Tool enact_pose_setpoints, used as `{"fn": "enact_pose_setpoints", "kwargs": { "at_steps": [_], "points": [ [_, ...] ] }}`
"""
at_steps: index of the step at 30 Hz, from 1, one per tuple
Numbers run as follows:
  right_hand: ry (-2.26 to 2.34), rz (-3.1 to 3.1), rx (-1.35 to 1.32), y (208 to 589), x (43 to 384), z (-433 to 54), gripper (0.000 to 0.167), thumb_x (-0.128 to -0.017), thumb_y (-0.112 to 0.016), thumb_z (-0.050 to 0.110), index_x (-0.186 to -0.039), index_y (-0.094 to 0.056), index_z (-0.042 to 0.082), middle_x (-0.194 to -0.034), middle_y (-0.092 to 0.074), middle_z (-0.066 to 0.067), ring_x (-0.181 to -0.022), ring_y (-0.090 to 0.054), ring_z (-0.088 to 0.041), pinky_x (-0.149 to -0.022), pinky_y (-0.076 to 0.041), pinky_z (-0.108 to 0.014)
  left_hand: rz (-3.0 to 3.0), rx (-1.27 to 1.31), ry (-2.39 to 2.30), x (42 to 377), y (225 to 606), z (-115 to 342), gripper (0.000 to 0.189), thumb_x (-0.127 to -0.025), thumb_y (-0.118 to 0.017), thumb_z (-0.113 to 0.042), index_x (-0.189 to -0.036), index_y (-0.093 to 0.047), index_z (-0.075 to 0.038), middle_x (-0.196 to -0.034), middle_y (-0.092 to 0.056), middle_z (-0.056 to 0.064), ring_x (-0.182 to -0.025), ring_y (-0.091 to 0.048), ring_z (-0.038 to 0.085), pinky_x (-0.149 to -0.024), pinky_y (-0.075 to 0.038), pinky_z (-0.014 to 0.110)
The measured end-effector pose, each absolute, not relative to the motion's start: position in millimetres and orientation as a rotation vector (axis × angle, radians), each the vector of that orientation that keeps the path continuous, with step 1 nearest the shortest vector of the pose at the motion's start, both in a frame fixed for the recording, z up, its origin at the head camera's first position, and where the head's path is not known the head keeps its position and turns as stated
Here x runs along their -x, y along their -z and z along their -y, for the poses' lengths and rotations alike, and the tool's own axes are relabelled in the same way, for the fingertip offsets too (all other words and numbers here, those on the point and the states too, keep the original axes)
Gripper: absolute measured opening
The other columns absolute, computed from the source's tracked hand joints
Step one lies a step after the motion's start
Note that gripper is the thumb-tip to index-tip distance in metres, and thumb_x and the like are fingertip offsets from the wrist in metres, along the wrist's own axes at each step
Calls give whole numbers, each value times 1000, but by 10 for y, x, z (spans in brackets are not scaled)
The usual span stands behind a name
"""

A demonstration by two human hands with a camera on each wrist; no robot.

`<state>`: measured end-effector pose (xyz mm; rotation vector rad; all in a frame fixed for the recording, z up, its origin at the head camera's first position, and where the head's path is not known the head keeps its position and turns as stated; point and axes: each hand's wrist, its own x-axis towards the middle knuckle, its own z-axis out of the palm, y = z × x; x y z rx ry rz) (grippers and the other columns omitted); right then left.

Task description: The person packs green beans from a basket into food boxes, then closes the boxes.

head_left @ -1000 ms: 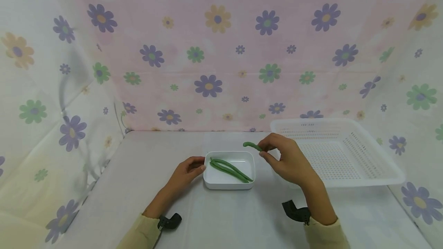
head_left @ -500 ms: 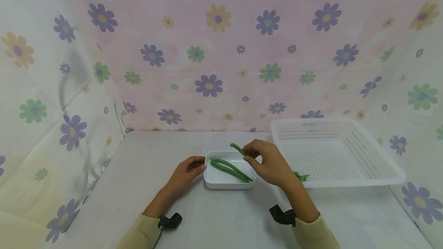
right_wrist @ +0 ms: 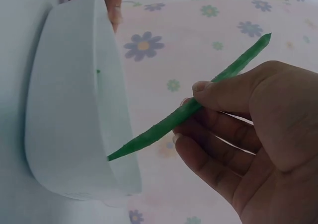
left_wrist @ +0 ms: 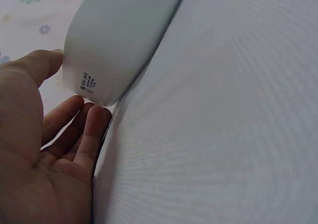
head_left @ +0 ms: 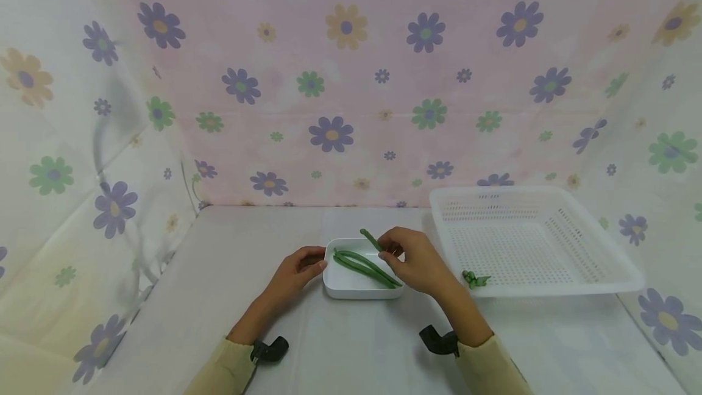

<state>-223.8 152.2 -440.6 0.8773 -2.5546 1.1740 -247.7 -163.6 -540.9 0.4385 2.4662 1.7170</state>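
My right hand (head_left: 414,261) pinches a green bean (head_left: 368,237) between thumb and fingertips, above the right part of a small white dish (head_left: 356,292). In the right wrist view the held bean (right_wrist: 169,122) slants across, one tip overlapping the dish's rim and the other sticking out past the thumb. Inside the dish lie long green beans (head_left: 386,280), side by side on a slant. At the dish's left side my left hand (head_left: 296,273) rests with its thumb and fingertips against the wall. The left wrist view shows those fingers (left_wrist: 89,139) fairly straight at the dish's corner.
A large white perforated basket (head_left: 515,255) stands to the right. Small green pieces (head_left: 475,280) lie in its near left corner. Flower-printed cloth (head_left: 351,90) hangs behind and along both sides of the white tabletop (head_left: 252,230).
My right hand has moved left and slightly down from beside the basket to above the dish, carrying the green bean. The green pieces in the basket's corner have come into view. My left hand stays put.
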Motion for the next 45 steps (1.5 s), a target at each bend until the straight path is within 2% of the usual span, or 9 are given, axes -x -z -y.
{"fn": "enact_pose_setpoints", "kwargs": {
  "at_steps": [10, 20, 34, 45],
  "points": [
    [-1135, 2623, -806, 4582, 2299, -1429, 17, -93, -81, 3, -109, -76, 7, -96, -75, 0, -81, -68, -9, -73, -62, -37, -2478, -425, -1686, 2475, 5396, 1640, 49, -104, -71, -37, -145, -62, -12, -143, -66, 4, -132, -62, 21, -113, -48, 36],
    [-1031, 2713, -735, 4705, 2313, -1362, 16, -91, -83, 4, -104, -76, 13, -92, -74, 6, -78, -66, -7, -72, -57, -26, -2455, -455, -1702, 2458, 5365, 1631, 51, -105, -70, -36, -147, -59, -9, -145, -64, 7, -134, -61, 24, -112, -48, 30],
    [-880, 2788, -689, 4809, 2320, -1291, 16, -90, -84, 7, -102, -76, 12, -93, -73, 4, -76, -65, -7, -66, -54, -25, -2460, -449, -1708, 2455, 5376, 1641, 48, -104, -71, -37, -145, -61, -14, -143, -66, 5, -131, -62, 22, -111, -49, 32],
    [-742, 2812, -673, 4872, 2331, -1239, 13, -89, -85, 6, -94, -76, 14, -91, -71, 5, -76, -64, -9, -65, -53, -26, -2457, -439, -1710, 2460, 5380, 1641, 48, -104, -71, -37, -145, -62, -13, -142, -66, 5, -131, -63, 22, -111, -49, 31]
  ]
}}
